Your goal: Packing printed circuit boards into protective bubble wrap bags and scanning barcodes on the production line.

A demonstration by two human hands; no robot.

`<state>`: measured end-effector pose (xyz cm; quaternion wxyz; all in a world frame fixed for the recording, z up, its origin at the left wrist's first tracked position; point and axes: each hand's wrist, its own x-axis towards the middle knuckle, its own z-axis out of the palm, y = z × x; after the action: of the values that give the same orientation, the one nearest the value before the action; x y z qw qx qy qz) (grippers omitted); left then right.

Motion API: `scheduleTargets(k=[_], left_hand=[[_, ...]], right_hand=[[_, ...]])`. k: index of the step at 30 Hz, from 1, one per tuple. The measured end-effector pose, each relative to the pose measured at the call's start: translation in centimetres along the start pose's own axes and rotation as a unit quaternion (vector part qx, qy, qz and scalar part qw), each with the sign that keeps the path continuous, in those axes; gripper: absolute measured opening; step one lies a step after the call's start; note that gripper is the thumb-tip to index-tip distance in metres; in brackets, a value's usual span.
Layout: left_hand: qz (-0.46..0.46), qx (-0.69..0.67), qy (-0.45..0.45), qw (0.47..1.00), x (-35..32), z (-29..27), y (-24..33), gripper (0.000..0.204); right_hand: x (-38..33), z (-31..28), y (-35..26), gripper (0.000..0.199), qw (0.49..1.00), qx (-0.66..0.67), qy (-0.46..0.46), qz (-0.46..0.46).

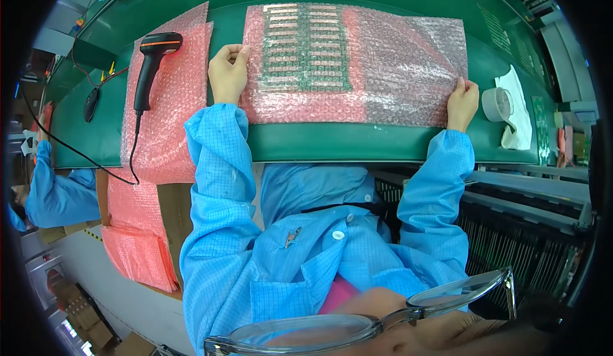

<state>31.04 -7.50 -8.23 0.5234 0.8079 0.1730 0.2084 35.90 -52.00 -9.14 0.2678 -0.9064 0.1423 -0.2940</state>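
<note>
A pink bubble-wrap sheet (408,68) lies spread on the green work surface (319,142). Under its left half a green circuit panel (306,49) with rows of copper pads shows through. My left hand (228,72) rests on the sheet's left edge, beside the panel, fingers curled on the wrap. My right hand (462,102) pinches the sheet's lower right corner. Both arms wear light blue sleeves.
A black handheld scanner (152,62) lies on a stack of pink bubble wrap (167,120) at the left, its cable trailing down. A tape roll (497,104) and a white cloth (518,107) sit at the right. Another person's blue sleeve (54,190) is at far left.
</note>
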Motion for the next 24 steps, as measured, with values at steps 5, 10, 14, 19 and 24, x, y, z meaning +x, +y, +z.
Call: scheduleTargets(k=[5,10,14,19,24], left_hand=[[0.005,0.020,0.010,1.000,-0.1,0.0,-0.5,0.018],[0.016,0.036,0.011,0.999,-0.4,0.0,-0.7,0.020],[0.044,0.191,-0.024,0.980,-4.1,-2.1,0.4,0.031],[0.074,0.232,-0.110,0.964,-9.8,-7.2,3.4,0.036],[0.088,0.296,-0.024,0.951,-9.8,-14.0,6.4,0.040]], right_hand=[[0.1,0.2,0.5,0.029,1.000,-0.007,-0.025,-0.007],[-0.9,-1.7,-1.6,0.027,0.998,-0.064,-0.014,0.018],[-5.5,-8.0,-9.4,0.015,0.945,0.238,0.010,-0.224],[-11.8,-18.0,-14.7,0.024,0.676,0.615,0.100,-0.393],[-10.7,-21.1,-16.6,0.034,0.610,0.674,0.156,-0.388]])
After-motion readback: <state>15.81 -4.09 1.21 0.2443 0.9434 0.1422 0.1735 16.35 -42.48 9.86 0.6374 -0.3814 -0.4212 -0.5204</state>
